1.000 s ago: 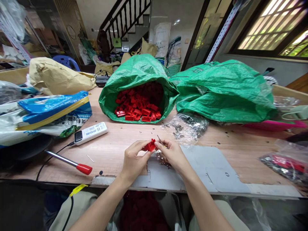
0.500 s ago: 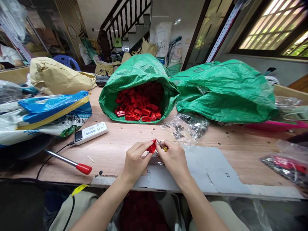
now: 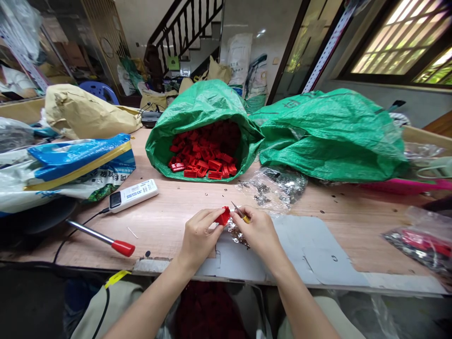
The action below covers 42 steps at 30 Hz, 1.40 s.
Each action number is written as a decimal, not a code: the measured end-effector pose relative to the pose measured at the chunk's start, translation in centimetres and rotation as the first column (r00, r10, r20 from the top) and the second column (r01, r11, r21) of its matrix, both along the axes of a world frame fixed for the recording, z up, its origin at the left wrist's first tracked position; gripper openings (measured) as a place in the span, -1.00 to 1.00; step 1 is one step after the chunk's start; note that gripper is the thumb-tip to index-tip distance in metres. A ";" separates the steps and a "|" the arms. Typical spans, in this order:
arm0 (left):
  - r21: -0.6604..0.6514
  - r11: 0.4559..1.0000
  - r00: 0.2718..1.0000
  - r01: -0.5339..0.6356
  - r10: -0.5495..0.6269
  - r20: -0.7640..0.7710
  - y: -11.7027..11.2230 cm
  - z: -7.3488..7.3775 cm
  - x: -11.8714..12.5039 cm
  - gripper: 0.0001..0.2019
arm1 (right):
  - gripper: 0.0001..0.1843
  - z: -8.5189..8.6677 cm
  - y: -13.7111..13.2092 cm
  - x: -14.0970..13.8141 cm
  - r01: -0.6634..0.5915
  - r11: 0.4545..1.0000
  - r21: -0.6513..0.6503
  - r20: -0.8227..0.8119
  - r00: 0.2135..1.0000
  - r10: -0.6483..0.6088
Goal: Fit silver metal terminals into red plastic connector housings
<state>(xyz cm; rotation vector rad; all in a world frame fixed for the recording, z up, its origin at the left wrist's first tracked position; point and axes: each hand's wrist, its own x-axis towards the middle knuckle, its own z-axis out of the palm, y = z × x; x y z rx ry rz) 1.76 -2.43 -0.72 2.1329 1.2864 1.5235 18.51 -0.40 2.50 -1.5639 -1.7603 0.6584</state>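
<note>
A small red plastic housing (image 3: 223, 216) is pinched between the thumb and fingers of my left hand (image 3: 201, 234), over the front of the table. Close on its right, my right hand (image 3: 259, 231) is closed around tweezers (image 3: 241, 213) with a yellow grip, their metal tip pointing up and left. The right thumb and fingertip are beside the housing; whether they hold a small part too I cannot tell. Below and between the hands lies a pile of small shiny metal pieces (image 3: 238, 234) on a grey sheet (image 3: 303, 245).
A green sack (image 3: 205, 103) full of red housings (image 3: 205, 153) opens toward me, a second green sack (image 3: 332, 132) beside it. A clear bag of metal parts (image 3: 271, 186) lies in front. To the left are a white handheld device (image 3: 134, 194) and a red-tipped lever (image 3: 122, 247).
My right hand has drawn slightly right, away from the red housing, with the tweezers. More of the metal pile now shows. My left hand stays nearly still.
</note>
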 end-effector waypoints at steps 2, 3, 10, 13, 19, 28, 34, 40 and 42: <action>0.018 1.000 1.000 0.004 -0.004 0.001 0.1 -0.1 0.0 -0.60 | -0.79 0.1 0.0 0.1 -0.020 1.000 0.005 0.012 1.000 0.020; 0.029 1.000 1.000 0.010 -0.010 -0.001 0.1 -0.1 0.0 -0.60 | -0.78 0.1 0.0 0.2 -0.030 1.000 0.008 0.023 0.999 0.030; 0.052 0.996 0.997 0.066 -0.067 0.030 0.1 -0.1 0.0 -0.57 | -0.70 -0.8 0.8 0.5 -0.084 0.985 -0.151 -0.338 0.941 0.028; 0.025 0.996 0.988 0.088 -0.090 0.122 0.0 0.1 0.0 -0.58 | -0.51 -0.7 0.9 0.3 -0.263 0.895 -0.361 -0.645 0.764 -0.036; -0.011 0.998 0.964 0.055 -0.050 0.260 0.0 0.4 0.0 -0.65 | -0.47 0.1 0.9 1.0 -0.433 0.812 -0.392 -0.740 0.672 0.002; 0.081 0.994 0.984 0.078 -0.090 0.152 0.0 0.6 -0.2 -0.60 | -0.48 0.2 0.8 1.6 -0.342 0.886 -0.312 -0.575 0.811 0.111; 0.104 0.992 0.988 0.072 -0.086 0.131 -0.1 0.8 0.0 -0.59 | -0.49 0.5 0.9 2.5 -0.369 0.883 -0.291 -0.528 0.831 0.174; 0.112 0.990 0.987 0.087 -0.101 0.123 0.0 0.8 0.0 -0.58 | -0.53 0.1 0.9 2.2 -0.355 0.903 -0.243 -0.474 0.855 0.209; 0.136 0.987 0.992 0.088 -0.100 0.082 0.0 0.8 -0.1 -0.56 | -0.54 -0.1 0.8 1.7 -0.309 0.937 -0.161 -0.438 0.874 0.213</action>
